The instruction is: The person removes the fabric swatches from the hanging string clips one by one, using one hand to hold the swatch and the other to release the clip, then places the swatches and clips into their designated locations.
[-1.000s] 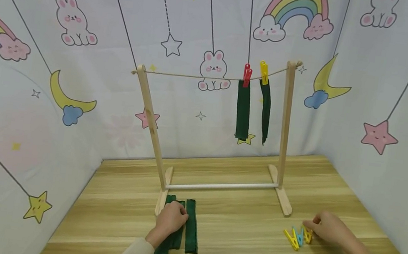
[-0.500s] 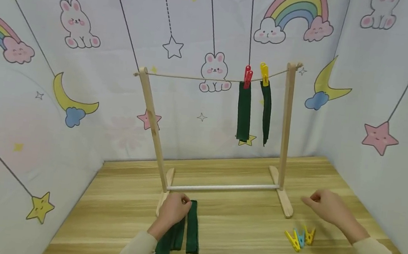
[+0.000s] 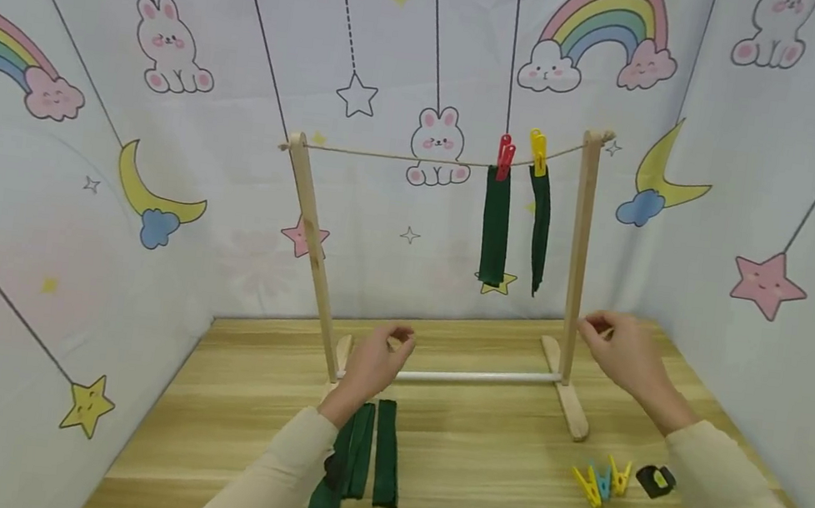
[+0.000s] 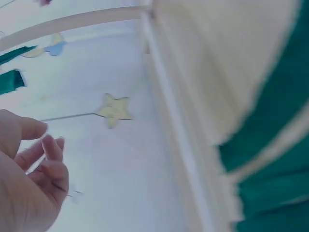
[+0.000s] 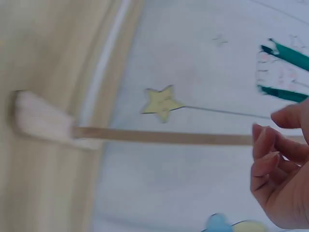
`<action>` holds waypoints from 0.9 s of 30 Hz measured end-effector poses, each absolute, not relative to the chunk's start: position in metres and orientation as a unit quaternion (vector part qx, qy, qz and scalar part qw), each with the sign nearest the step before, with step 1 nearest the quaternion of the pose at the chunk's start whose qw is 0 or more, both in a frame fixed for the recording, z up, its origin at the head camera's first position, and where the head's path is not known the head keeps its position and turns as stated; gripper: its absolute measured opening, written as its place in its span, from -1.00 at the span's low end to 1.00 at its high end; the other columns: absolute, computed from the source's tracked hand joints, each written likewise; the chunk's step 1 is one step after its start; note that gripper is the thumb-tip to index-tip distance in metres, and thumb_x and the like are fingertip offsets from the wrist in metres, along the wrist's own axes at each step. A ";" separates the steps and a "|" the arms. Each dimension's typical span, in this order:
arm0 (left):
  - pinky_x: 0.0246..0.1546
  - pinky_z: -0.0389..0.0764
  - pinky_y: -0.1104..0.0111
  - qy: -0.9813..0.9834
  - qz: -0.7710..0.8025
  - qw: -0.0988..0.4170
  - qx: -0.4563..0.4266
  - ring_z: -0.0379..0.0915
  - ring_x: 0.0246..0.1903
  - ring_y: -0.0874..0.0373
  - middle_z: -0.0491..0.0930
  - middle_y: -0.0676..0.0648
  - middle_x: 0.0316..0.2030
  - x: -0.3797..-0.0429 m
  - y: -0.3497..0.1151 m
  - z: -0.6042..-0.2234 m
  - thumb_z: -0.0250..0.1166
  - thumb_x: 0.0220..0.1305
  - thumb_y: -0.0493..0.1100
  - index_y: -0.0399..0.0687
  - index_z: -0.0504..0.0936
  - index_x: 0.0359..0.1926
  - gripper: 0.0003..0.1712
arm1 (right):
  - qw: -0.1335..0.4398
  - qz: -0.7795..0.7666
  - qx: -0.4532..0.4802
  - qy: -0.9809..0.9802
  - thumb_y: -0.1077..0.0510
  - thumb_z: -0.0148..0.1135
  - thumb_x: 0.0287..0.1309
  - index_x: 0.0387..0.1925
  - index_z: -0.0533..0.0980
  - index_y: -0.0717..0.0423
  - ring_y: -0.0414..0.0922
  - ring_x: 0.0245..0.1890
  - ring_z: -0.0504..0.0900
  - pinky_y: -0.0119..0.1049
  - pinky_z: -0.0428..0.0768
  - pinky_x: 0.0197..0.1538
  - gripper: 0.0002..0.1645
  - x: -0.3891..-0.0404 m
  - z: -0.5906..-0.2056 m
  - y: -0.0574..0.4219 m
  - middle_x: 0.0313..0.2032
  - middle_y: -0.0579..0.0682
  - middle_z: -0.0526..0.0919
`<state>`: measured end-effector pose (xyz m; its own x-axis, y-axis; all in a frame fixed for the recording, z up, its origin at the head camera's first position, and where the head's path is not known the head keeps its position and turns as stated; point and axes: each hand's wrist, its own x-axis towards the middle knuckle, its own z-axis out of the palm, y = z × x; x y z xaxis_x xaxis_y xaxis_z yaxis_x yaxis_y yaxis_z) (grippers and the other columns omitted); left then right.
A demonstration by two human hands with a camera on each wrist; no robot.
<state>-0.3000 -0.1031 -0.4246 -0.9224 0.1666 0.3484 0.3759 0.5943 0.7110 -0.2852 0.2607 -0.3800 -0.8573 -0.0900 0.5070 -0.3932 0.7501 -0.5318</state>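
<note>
My left hand (image 3: 374, 361) is raised above the table in front of the rack's left post, its fingers loosely bent around nothing. Below it lie dark green cloth strips (image 3: 388, 453), partly hidden by my sleeve. Beside the right post (image 3: 578, 265) hovers my right hand (image 3: 621, 354), fingers loosely curled and holding nothing. On the rack's string (image 3: 396, 156) two green strips hang: a wider strip (image 3: 495, 230) under a red clothespin (image 3: 505, 158) and a narrow strip (image 3: 539, 235) under a yellow clothespin (image 3: 538, 152). In the left wrist view, the left thumb and fingers (image 4: 53, 150) are apart.
Several yellow and blue clothespins (image 3: 602, 481) lie on the wooden table (image 3: 487, 481) at the right. A white bar (image 3: 476, 377) joins the rack's wooden feet (image 3: 572, 414). Cartoon-printed cloth walls (image 3: 240, 268) stand behind and at both sides.
My right hand has risen from beside the loose clothespins, up and left to the right post. The left hand has lifted off the green strips, up and slightly right. The hanging strips stay put.
</note>
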 end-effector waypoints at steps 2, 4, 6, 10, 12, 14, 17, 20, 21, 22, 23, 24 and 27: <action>-0.60 0.46 0.36 -0.865 -0.458 0.124 -0.163 0.47 -0.54 0.19 0.64 -0.06 -0.06 -0.310 -0.091 -0.405 0.22 0.47 -0.08 -0.12 0.63 0.10 -0.70 | 0.294 0.335 0.153 -0.882 0.21 0.21 0.36 -0.20 0.64 0.37 -0.04 -0.46 0.57 -0.36 0.49 -0.41 -0.76 -0.291 -0.356 0.251 -0.36 0.17 0.71; -0.55 0.51 0.37 -0.837 -0.500 0.131 -0.178 0.54 -0.50 0.13 0.64 -0.07 -0.04 -0.321 -0.077 -0.386 0.24 0.46 -0.09 -0.12 0.62 0.11 -0.70 | 0.348 0.339 0.168 -0.858 0.25 0.23 0.34 -0.21 0.64 0.36 -0.10 -0.52 0.52 -0.48 0.42 -0.46 -0.80 -0.297 -0.330 0.240 -0.35 0.18 0.70; -0.54 0.52 0.39 -0.811 -0.537 0.136 -0.188 0.61 -0.44 0.05 0.64 -0.08 -0.02 -0.331 -0.063 -0.368 0.25 0.45 -0.12 -0.13 0.61 0.11 -0.69 | 0.375 0.349 0.180 -0.840 0.24 0.22 0.35 -0.18 0.64 0.36 -0.17 -0.57 0.53 -0.56 0.41 -0.49 -0.80 -0.302 -0.303 0.229 -0.33 0.19 0.70; -0.56 0.50 0.43 -0.766 -0.595 0.130 -0.205 0.64 -0.36 0.00 0.61 -0.11 0.04 -0.346 -0.041 -0.339 0.25 0.44 -0.13 -0.18 0.54 0.18 -0.62 | 0.384 0.374 0.193 -0.822 0.21 0.21 0.38 -0.09 0.63 0.33 -0.30 -0.67 0.53 -0.57 0.42 -0.56 -0.76 -0.313 -0.260 0.206 -0.26 0.18 0.71; -0.57 0.49 0.44 -0.756 -0.608 0.127 -0.207 0.63 -0.35 0.01 0.59 -0.14 0.09 -0.350 -0.034 -0.331 0.25 0.44 -0.13 -0.19 0.49 0.25 -0.57 | 0.371 0.386 0.201 -0.820 0.17 0.20 0.40 -0.05 0.62 0.32 -0.28 -0.70 0.54 -0.54 0.43 -0.58 -0.72 -0.318 -0.246 0.194 -0.26 0.17 0.73; -0.58 0.47 0.46 -0.750 -0.616 0.122 -0.207 0.63 -0.34 -0.02 0.57 -0.17 0.13 -0.352 -0.029 -0.325 0.25 0.44 -0.13 -0.19 0.44 0.32 -0.50 | 0.355 0.392 0.207 -0.823 0.14 0.20 0.41 -0.01 0.62 0.31 -0.21 -0.73 0.53 -0.50 0.42 -0.60 -0.69 -0.323 -0.236 0.183 -0.31 0.16 0.74; -0.59 0.46 0.47 -0.737 -0.634 0.104 -0.208 0.63 -0.29 -0.13 0.52 -0.22 0.20 -0.356 -0.023 -0.321 0.25 0.45 -0.15 -0.20 0.35 0.40 -0.42 | 0.339 0.394 0.214 -0.827 0.09 0.18 0.42 0.05 0.61 0.29 -0.12 -0.75 0.52 -0.46 0.42 -0.62 -0.64 -0.328 -0.227 0.172 -0.41 0.12 0.74; -0.56 0.48 0.47 -0.726 -0.650 0.082 -0.208 0.64 -0.26 -0.12 0.49 -0.21 0.25 -0.358 -0.017 -0.319 0.24 0.45 -0.15 -0.20 0.30 0.44 -0.37 | 0.341 0.387 0.215 -0.829 0.08 0.17 0.43 0.08 0.62 0.27 -0.11 -0.75 0.50 -0.45 0.39 -0.63 -0.62 -0.331 -0.221 0.167 -0.44 0.09 0.74; -0.55 0.49 0.47 -0.723 -0.654 0.078 -0.208 0.64 -0.27 -0.09 0.49 -0.21 0.26 -0.359 -0.015 -0.318 0.24 0.45 -0.16 -0.19 0.29 0.45 -0.36 | 0.341 0.384 0.215 -0.830 0.07 0.17 0.44 0.08 0.62 0.27 -0.12 -0.76 0.49 -0.45 0.37 -0.64 -0.61 -0.332 -0.220 0.165 -0.44 0.09 0.74; -0.54 0.50 0.47 -0.721 -0.657 0.073 -0.207 0.65 -0.27 -0.04 0.49 -0.19 0.27 -0.360 -0.013 -0.317 0.24 0.45 -0.16 -0.18 0.28 0.46 -0.36 | 0.341 0.382 0.216 -0.831 0.07 0.16 0.44 0.09 0.62 0.28 -0.13 -0.76 0.48 -0.45 0.35 -0.65 -0.60 -0.333 -0.218 0.164 -0.44 0.09 0.74; -0.52 0.52 0.46 -0.719 -0.661 0.069 -0.206 0.65 -0.28 0.01 0.49 -0.18 0.27 -0.360 -0.011 -0.316 0.23 0.46 -0.16 -0.17 0.28 0.46 -0.36 | 0.341 0.379 0.215 -0.833 0.07 0.16 0.44 0.10 0.62 0.28 -0.15 -0.77 0.48 -0.46 0.33 -0.66 -0.59 -0.333 -0.216 0.163 -0.44 0.10 0.74; -0.51 0.53 0.45 -0.716 -0.664 0.065 -0.205 0.65 -0.28 0.05 0.48 -0.16 0.27 -0.360 -0.009 -0.314 0.23 0.46 -0.17 -0.15 0.27 0.47 -0.36 | 0.341 0.374 0.213 -0.835 0.06 0.15 0.45 0.12 0.61 0.28 -0.16 -0.77 0.47 -0.46 0.31 -0.67 -0.58 -0.334 -0.214 0.162 -0.44 0.10 0.74; -0.48 0.56 0.44 -0.706 -0.676 0.055 -0.206 0.64 -0.30 0.12 0.48 -0.16 0.28 -0.361 -0.005 -0.308 0.20 0.47 -0.20 -0.14 0.27 0.47 -0.38 | 0.341 0.359 0.203 -0.845 0.05 0.13 0.46 0.16 0.57 0.31 -0.19 -0.79 0.47 -0.46 0.25 -0.69 -0.54 -0.335 -0.209 0.158 -0.43 0.12 0.75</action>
